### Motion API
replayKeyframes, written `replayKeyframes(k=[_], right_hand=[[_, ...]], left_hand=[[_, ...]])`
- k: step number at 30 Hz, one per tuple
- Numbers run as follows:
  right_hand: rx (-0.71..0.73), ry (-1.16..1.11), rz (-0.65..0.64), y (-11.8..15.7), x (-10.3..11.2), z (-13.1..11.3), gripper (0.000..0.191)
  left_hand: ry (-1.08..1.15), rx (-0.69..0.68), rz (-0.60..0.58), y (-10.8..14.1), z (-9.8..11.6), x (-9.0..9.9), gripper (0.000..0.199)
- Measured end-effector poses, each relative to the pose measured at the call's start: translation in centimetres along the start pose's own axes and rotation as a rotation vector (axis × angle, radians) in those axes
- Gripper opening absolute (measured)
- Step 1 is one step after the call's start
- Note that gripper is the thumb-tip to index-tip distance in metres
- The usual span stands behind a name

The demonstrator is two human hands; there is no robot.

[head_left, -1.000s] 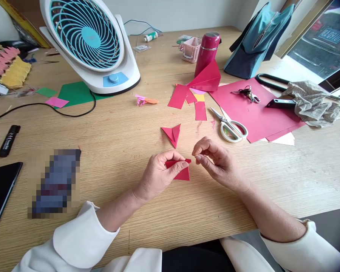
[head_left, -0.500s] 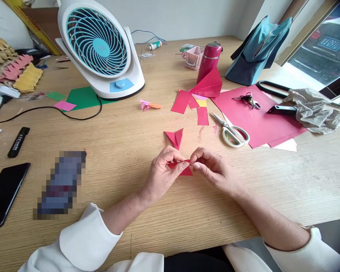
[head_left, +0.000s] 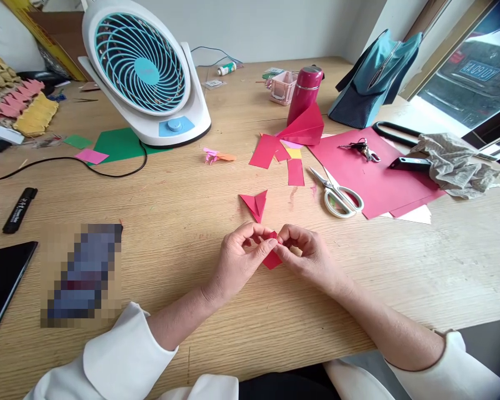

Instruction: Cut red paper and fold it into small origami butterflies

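Observation:
Between my two hands is a small piece of red paper (head_left: 271, 261), partly covered by my fingers. My left hand (head_left: 242, 254) pinches it from the left with thumb and fingertips. From the right, my right hand (head_left: 306, 253) pinches its upper edge, the fingertips of both hands nearly touching. A folded red paper piece (head_left: 255, 205) with pointed tips lies on the table just beyond my left hand. White-handled scissors (head_left: 337, 194) rest to the right, beyond my right hand.
A white fan (head_left: 144, 69) stands at the back left. Red paper sheets (head_left: 341, 166) lie at right with keys (head_left: 364, 149) on top. Behind are a pink flask (head_left: 306, 91) and a blue bag (head_left: 366, 83). A black phone (head_left: 8, 283) and a marker (head_left: 20, 210) lie left.
The red paper has turned in my hands, a corner now pointing toward me. My right hand has shifted slightly left, onto the paper. The whole view has moved a little.

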State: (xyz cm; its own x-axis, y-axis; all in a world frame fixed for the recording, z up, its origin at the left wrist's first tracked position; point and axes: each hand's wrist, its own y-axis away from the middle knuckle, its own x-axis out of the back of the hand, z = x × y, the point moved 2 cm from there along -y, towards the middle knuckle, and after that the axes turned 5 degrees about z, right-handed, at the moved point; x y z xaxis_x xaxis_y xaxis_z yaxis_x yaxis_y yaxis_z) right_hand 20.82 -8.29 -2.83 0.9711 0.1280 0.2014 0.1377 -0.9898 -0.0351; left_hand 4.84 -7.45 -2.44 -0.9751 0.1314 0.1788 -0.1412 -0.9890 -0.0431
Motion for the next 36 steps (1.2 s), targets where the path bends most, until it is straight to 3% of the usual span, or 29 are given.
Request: replayKeyframes(k=[5, 9, 17, 27, 36], right_hand=[[0.095, 0.171, 0.025, 0.3, 0.1, -0.7, 0.019], [0.232, 0.296, 0.050, 0.4, 0.2, -0.7, 0.017], [0.395, 0.397, 0.063, 0.8, 0.2, -0.5, 0.016], [0.424, 0.403, 0.085, 0.9, 0.2, -0.1, 0.012], [0.242, 0.163, 0.051, 0.7, 0.5, -0.3, 0.006]], left_hand=[[-0.190, -0.229, 0.069, -0.2, 0.4, 0.4, 0.009], [-0.236, -0.362, 0.050, -0.3, 0.5, 0.7, 0.012], [-0.341, -0.464, 0.047, -0.3, 1.2, 0.8, 0.014], [-0.390, -0.464, 0.061, -0.3, 1.0, 0.9, 0.011], [-0.319, -0.488, -0.005, -0.5, 0.9, 1.0, 0.011]])
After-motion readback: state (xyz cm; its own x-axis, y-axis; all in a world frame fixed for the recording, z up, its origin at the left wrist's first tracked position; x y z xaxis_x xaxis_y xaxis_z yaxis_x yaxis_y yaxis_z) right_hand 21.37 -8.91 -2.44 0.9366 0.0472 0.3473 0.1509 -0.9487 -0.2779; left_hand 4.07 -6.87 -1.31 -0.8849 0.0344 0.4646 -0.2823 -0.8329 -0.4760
